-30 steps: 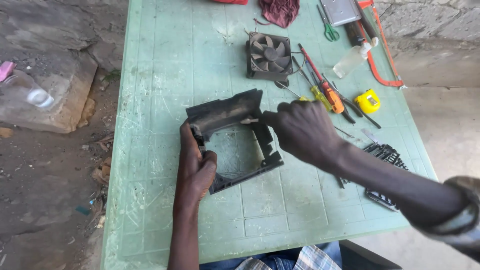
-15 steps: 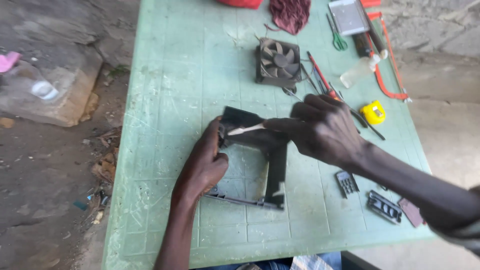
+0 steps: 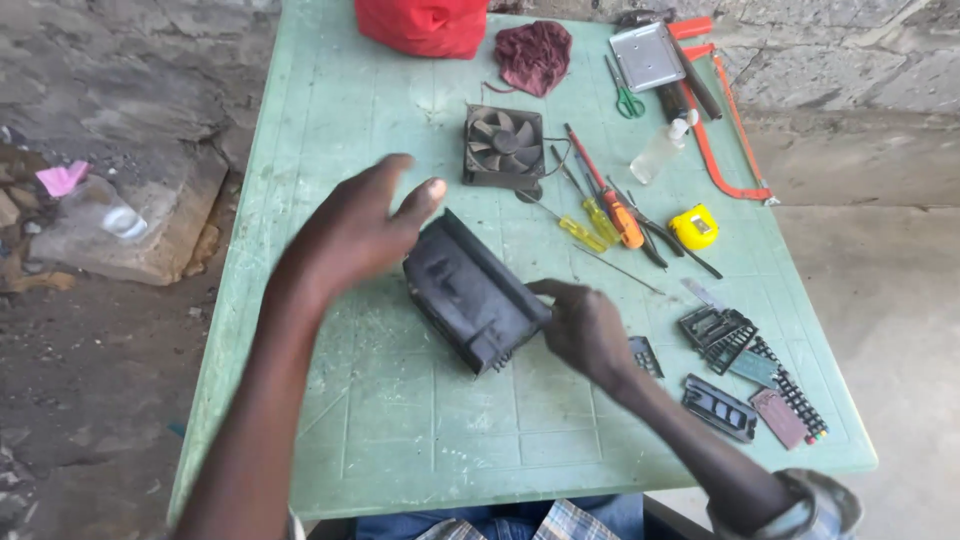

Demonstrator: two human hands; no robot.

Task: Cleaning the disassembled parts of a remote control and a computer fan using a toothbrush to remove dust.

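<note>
Right hand [image 3: 585, 330] has its grip clamped on a dusty black plastic casing [image 3: 472, 292], which stands tilted on the green bench [image 3: 400, 420]; left hand [image 3: 355, 225] hovers just beside the casing, grip apart.

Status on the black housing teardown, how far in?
Done: cooling fan lies apart on the green table. In hand: right hand grips the dusty black housing on edge; left hand hovers open beside it. Left: screwdrivers lie idle; nothing reassembled.

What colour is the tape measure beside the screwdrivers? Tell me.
Yellow with a dark centre; the tape measure shows in the head view.
</note>
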